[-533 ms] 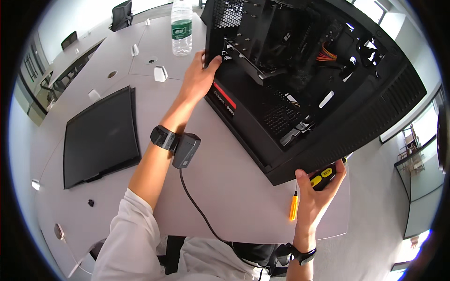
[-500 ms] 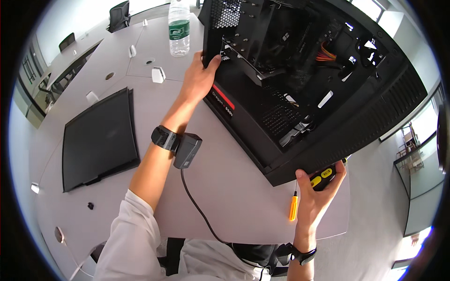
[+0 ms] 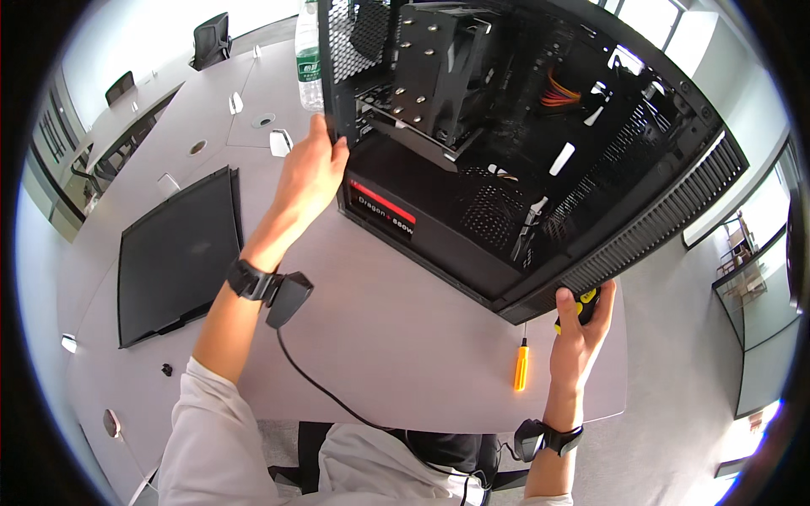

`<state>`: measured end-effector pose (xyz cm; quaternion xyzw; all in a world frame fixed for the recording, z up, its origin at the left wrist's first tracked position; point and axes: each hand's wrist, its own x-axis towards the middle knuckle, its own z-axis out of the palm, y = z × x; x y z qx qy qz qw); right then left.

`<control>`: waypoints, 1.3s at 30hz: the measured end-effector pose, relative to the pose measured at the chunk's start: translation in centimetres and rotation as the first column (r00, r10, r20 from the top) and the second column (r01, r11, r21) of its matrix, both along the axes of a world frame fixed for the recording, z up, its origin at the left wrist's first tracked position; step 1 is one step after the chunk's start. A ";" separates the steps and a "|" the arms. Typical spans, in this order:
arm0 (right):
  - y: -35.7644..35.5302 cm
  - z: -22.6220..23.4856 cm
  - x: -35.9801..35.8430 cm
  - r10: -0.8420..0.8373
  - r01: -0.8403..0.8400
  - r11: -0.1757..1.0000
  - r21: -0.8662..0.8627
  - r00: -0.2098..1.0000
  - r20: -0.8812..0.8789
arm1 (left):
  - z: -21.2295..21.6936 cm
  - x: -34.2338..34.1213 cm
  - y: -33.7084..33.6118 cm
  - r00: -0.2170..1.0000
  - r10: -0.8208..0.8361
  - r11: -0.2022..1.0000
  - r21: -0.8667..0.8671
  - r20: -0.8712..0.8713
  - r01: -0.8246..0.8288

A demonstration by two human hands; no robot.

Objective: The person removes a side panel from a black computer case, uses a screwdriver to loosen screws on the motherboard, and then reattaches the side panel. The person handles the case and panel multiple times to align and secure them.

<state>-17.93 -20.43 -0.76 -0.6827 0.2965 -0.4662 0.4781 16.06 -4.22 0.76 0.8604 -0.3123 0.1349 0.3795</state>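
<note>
Computer case lay open-sided on table; left hand clasped rear edge at 10 o'clock, right hand gripped yellow-black tool at 5 o'clock corner.

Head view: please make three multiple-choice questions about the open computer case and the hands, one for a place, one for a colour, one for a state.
1. Where does the small screwdriver lie?
A. on the table, beside the right hand
B. inside the case
C. on the flat black panel

2. What colour is its handle?
A. blue
B. orange
C. white

3. What is the left hand doing?
A. resting flat on the table
B. holding the bottle
C. gripping the computer case edge

Answers: 1 A, it lies on the table near the right hand; 2 B, plainly orange; 3 C, fingers wrap the perforated edge.
</note>
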 end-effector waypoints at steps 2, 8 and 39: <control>-0.4 -0.4 -0.1 0.012 -0.011 1.000 -0.017 1.000 0.027 | 0.7 -1.0 1.7 1.000 -0.008 0.999 0.033 0.018 0.007; -1.6 -0.6 -0.5 -0.004 0.003 1.000 -0.014 0.998 -0.061 | 1.6 -5.4 6.1 0.998 0.056 0.998 0.040 0.037 -0.057; 4.6 -8.2 -3.9 -0.031 0.024 0.998 -0.066 0.994 -0.104 | 0.9 -17.7 10.2 0.970 0.217 0.976 -0.008 0.112 -0.217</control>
